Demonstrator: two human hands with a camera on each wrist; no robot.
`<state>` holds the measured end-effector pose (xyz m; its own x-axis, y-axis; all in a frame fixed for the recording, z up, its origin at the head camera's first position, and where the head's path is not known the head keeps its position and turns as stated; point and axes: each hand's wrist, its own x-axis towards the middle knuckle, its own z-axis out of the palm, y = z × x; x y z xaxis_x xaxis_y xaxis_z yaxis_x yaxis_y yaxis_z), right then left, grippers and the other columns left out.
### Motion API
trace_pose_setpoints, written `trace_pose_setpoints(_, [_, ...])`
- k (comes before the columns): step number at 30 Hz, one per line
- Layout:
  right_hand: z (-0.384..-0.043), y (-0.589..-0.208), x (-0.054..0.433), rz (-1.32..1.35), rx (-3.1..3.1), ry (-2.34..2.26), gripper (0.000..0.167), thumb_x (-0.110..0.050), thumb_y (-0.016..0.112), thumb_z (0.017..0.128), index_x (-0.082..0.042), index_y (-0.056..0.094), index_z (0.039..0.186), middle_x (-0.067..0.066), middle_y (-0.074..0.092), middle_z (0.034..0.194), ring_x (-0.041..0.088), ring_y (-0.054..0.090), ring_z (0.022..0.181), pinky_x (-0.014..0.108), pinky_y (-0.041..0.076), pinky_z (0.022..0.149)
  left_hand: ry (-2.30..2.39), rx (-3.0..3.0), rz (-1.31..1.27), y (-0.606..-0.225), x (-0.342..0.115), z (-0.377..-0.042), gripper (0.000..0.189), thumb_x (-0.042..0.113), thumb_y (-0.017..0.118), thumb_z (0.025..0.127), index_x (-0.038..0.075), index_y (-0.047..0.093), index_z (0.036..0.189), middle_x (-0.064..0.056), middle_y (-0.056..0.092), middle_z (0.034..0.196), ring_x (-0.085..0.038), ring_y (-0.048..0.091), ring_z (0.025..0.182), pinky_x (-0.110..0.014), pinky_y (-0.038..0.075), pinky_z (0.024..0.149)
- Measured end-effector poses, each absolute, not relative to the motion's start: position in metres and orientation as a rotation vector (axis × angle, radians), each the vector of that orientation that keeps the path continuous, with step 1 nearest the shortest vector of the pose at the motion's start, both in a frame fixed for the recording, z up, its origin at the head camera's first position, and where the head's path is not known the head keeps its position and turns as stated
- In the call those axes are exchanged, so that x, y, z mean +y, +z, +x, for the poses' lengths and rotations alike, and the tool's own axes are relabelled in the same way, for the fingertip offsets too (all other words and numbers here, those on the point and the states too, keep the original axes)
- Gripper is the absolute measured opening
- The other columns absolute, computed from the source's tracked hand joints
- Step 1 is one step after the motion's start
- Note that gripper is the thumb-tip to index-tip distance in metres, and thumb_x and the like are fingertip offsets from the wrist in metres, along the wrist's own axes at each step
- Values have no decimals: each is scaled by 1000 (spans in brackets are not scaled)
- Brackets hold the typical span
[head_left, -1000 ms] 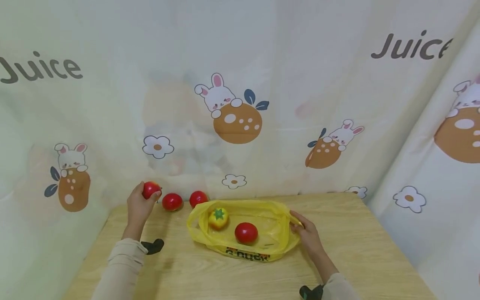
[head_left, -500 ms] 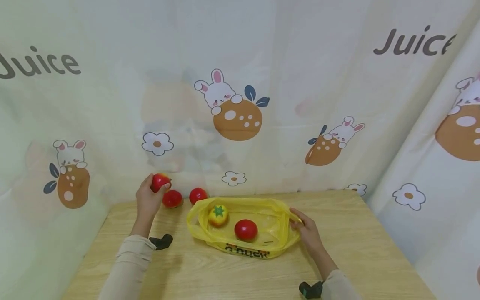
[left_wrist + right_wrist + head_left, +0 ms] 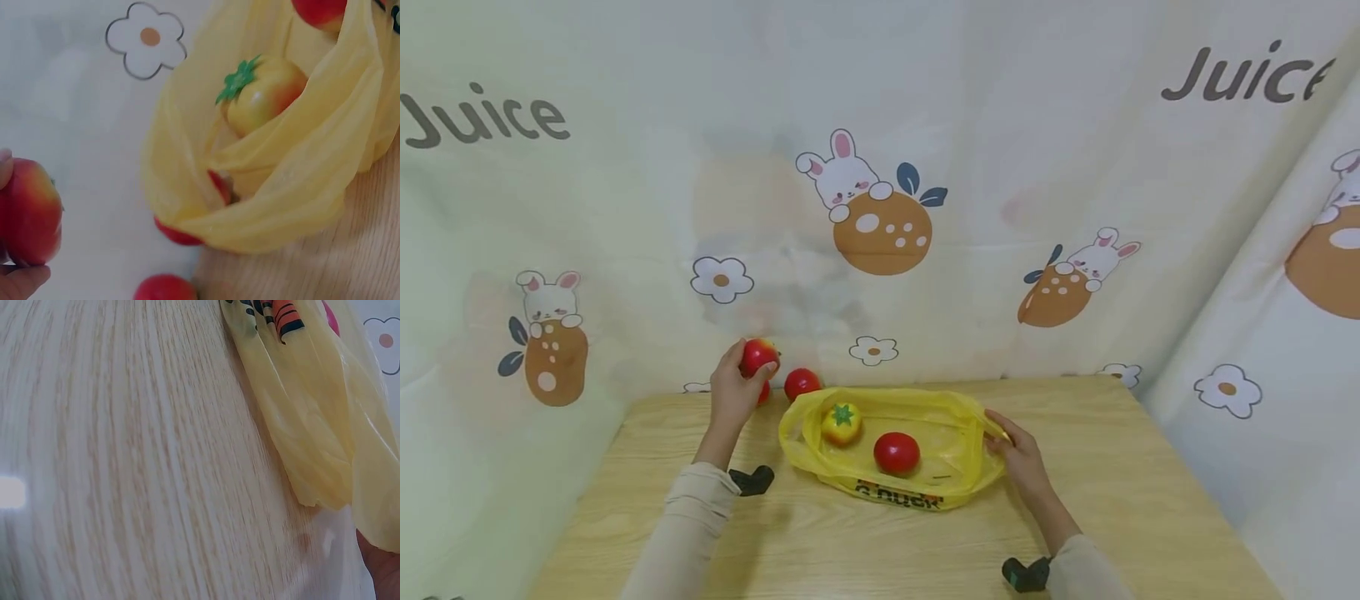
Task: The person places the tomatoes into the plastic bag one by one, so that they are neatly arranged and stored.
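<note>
In the head view, my left hand [image 3: 733, 396] grips a red-and-yellow fruit [image 3: 760, 357] above the back left of the table. The left wrist view shows this fruit [image 3: 31, 212] between thumb and fingers. A yellow plastic bag [image 3: 835, 481] lies to its right with its mouth spread upward. My right hand [image 3: 1026, 462] holds the bag's right edge, its fingertips partly behind the plastic. Within the bag sit a yellow-orange fruit [image 3: 841, 427] with a green star-shaped leaf top and a red fruit [image 3: 897, 452].
A red fruit [image 3: 802, 382] rests at the table's back edge behind the bag's left end. Another red fruit [image 3: 763, 393] is mostly hidden by my left hand. A patterned curtain [image 3: 970, 317] hangs directly behind the wooden table [image 3: 865, 550].
My left hand has carried the red-and-yellow fruit rightward, closer to the bag, and now covers most of one red fruit behind it. My right hand keeps its hold on the bag.
</note>
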<state>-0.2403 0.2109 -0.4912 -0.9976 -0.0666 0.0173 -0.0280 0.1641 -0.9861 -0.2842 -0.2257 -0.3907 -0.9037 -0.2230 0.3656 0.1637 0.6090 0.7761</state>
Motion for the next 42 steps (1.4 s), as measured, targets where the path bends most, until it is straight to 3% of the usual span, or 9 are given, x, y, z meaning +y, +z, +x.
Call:
trace_pose_setpoints(15, [-245,-490,203,-65,2386,-2008,51,9,35,99,0,36,149,19,26,159,39,44,135,35,46,105,-1253,-2516,-122,-384,-182,-278,69,17,74,88,-7,42,144,-28,42,148,-43,41,136,-53,37,111])
trace_pose_setpoints(29, [-247,-492,202,-51,2380,-2001,51,8,35,99,0,34,150,19,26,159,40,43,136,49,40,109,-1155,-2624,-234,-407,-150,-280,69,23,74,88,-3,43,145,-25,40,150,-44,43,135,-54,42,106])
trace_pose_setpoints(42, [-238,-497,203,-38,2379,-1977,51,6,33,100,0,33,151,19,23,160,40,42,136,43,40,110,-1133,-2697,-278,-414,-132,-272,69,24,74,88,2,44,146,-23,42,149,-44,43,134,-56,43,105])
